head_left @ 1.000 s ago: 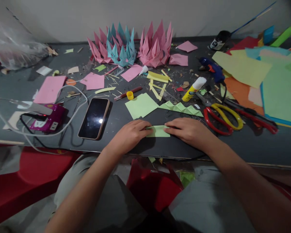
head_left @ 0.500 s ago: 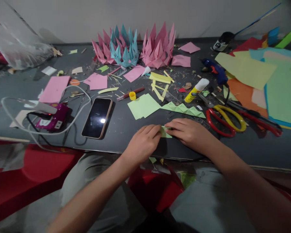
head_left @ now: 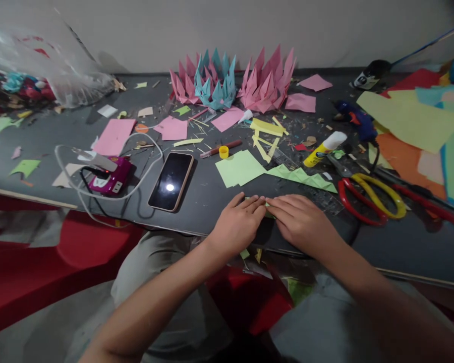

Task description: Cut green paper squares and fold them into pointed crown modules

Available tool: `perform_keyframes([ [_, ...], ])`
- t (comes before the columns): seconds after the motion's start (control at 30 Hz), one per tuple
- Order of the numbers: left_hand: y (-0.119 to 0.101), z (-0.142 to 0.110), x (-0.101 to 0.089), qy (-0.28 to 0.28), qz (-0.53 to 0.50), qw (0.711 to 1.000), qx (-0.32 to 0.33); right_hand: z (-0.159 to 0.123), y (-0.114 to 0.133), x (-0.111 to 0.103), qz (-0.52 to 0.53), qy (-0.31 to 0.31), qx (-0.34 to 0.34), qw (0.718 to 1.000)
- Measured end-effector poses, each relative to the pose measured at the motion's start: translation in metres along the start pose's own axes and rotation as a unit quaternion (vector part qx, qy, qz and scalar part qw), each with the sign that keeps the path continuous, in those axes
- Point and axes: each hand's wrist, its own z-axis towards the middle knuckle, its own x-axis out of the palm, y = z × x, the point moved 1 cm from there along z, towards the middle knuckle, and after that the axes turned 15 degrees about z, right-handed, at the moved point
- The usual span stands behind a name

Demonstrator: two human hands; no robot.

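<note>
My left hand (head_left: 237,222) and my right hand (head_left: 304,218) lie side by side at the table's front edge, fingertips almost meeting. Between and under their fingers is a small folded piece of light green paper (head_left: 269,215), mostly covered by them. Both hands press on it with fingers held together. Just beyond lie overlapping light green paper squares (head_left: 242,169) and a green strip folded into triangular points (head_left: 300,177). An uncapped glue stick (head_left: 324,149) and its yellow cap (head_left: 223,152) are farther back.
Red-and-yellow-handled scissors (head_left: 371,197) lie right of my right hand. A phone (head_left: 171,181) and a purple power adapter (head_left: 115,175) with looping cables are left. Pink (head_left: 268,85) and blue (head_left: 215,85) folded-paper crowns stand by the wall. A glue gun (head_left: 357,121) sits back right.
My left hand has slid right along the green paper toward my right hand, so the paper is now nearly hidden. The whole view has shifted, with the table's items appearing farther right.
</note>
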Motion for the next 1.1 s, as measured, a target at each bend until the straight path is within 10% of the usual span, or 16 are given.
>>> perform_keyframes([
  [0.57,0.031,-0.002,-0.012,0.050,-0.115,0.991,-0.047,-0.010,-0.004,-0.001,0.030,-0.061,0.150,0.986],
  [0.93,0.040,0.004,-0.007,-0.025,-0.145,0.989,-0.014,0.005,-0.004,-0.005,0.111,-0.018,0.156,0.981],
  [1.1,0.034,0.007,-0.011,-0.089,-0.222,0.966,-0.100,0.017,0.003,-0.006,0.147,-0.038,0.165,0.975],
])
